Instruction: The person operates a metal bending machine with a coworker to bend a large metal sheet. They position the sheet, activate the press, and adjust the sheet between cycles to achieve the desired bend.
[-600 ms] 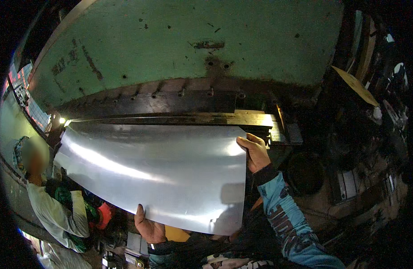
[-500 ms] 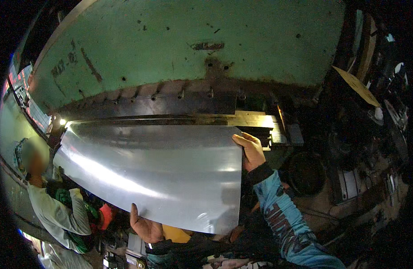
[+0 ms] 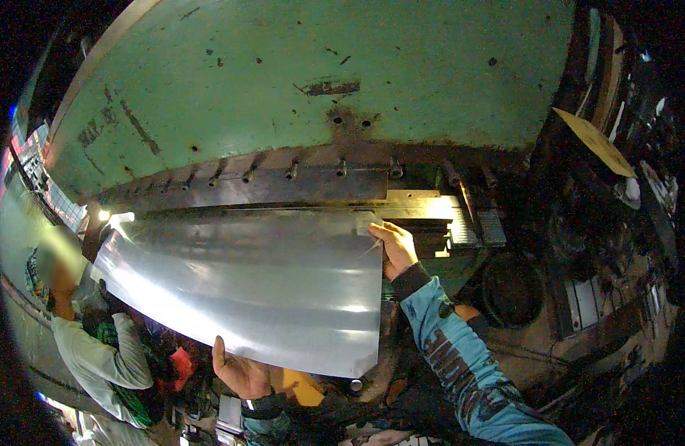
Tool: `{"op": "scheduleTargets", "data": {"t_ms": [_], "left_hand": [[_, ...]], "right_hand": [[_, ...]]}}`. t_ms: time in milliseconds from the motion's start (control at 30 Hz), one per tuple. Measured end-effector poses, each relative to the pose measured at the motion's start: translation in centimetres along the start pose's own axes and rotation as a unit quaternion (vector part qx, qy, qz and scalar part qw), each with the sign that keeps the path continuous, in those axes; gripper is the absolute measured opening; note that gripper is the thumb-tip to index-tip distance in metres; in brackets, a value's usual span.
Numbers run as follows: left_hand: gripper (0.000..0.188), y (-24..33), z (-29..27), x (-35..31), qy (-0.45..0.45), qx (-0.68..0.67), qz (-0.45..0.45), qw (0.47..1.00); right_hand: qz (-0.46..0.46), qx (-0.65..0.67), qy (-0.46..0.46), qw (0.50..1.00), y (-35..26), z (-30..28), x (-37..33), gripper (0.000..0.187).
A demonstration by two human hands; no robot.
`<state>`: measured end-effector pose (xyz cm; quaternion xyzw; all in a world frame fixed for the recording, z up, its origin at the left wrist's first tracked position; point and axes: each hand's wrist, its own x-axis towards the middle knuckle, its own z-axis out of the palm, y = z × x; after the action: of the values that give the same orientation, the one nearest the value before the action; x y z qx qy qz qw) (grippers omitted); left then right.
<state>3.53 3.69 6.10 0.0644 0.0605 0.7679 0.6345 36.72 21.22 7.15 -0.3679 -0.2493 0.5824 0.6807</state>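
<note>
- Room: dim, cluttered workshop, mostly murk off to the right of the right grip.
- Big green machine panel, scuffed and rusty, beyond both grips. Dark bolted bar runs along its bottom, with a lit metal ledge just past the right grip.
- Shiny metal sheet stretches left from the right grip, far edge near that bar. It's bowing, so imo uneven support could kink it or let it slip. Can't tell what props the far edge.
- Co-worker, left of the left grip, near the sheet's left end. Can't tell if they're touching it; mismatched pulls could twist it.
- Right grip: pinching the sheet's far right corner, thumb on top. Bare skin on thin metal, so a slip could cut.
- Left grip: palm up at the near edge, fingers hidden underneath, no idea how closed.
- Lamp, far left of both grips; glare could hide the edge.
</note>
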Motion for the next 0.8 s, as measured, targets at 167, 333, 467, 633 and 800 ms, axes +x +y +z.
{"op": "scheduleTargets", "data": {"t_ms": [167,333,467,633,800], "left_hand": [[0.059,-3.9,0.6,-2.8,0.032,0.048,0.013,0.998],[0.06,-9.6,2.1,-6.1,0.002,0.261,-0.004,0.965],[0.062,-10.6,3.2,-6.2,0.118,0.21,-0.133,0.961],[0.067,-10.5,3.1,-7.3,0.076,0.213,-0.108,0.968],[0.067,-11.3,2.2,-8.3,0.049,0.173,-0.138,0.974]], "right_hand": [[-0.001,0.024,0.053,0.998,1.2,0.0,1.0,0.003],[-0.092,-0.085,0.06,0.99,1.7,-0.1,1.2,0.012],[-0.328,-0.485,0.146,0.797,-0.9,0.7,-4.1,0.034],[-0.4,-0.692,-0.089,0.595,-2.5,2.9,-5.2,0.057],[-0.346,-0.749,-0.088,0.558,-1.5,3.6,-2.7,0.065]]}}
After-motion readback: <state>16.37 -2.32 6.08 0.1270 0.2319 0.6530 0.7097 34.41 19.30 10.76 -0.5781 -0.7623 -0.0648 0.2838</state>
